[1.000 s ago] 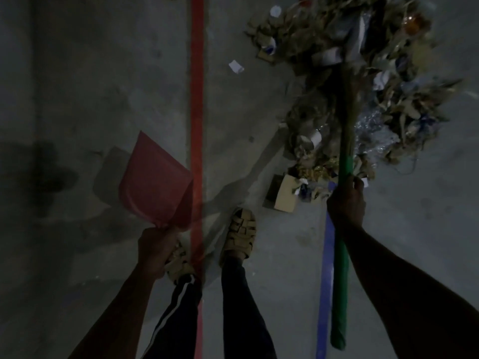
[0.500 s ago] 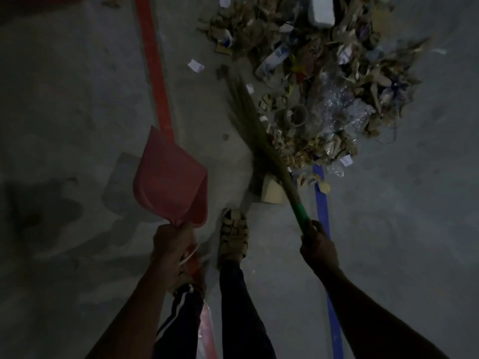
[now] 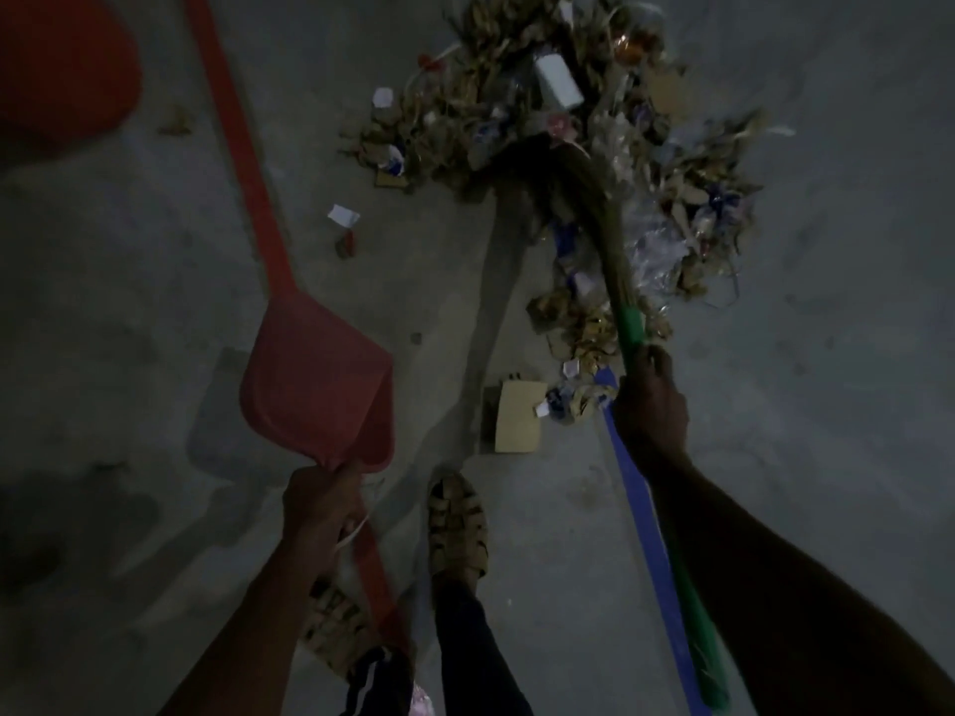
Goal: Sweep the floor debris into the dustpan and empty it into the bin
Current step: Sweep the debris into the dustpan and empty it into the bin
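On a dim concrete floor point(image 3: 827, 457), our left hand point(image 3: 318, 506), fingers curled round its handle, holds the red plastic dustpan point(image 3: 315, 392) left of the heap of dry leaves, paper and plastic debris point(image 3: 594, 147). Our right hand point(image 3: 652, 400), fingers clamped on the green handle, holds the straw broom point(image 3: 594, 198), its bristles lying in that heap.

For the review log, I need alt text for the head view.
A person's right hand holds a green-handled broom in a debris pile, while the left hand holds a red dustpan above the concrete floor.
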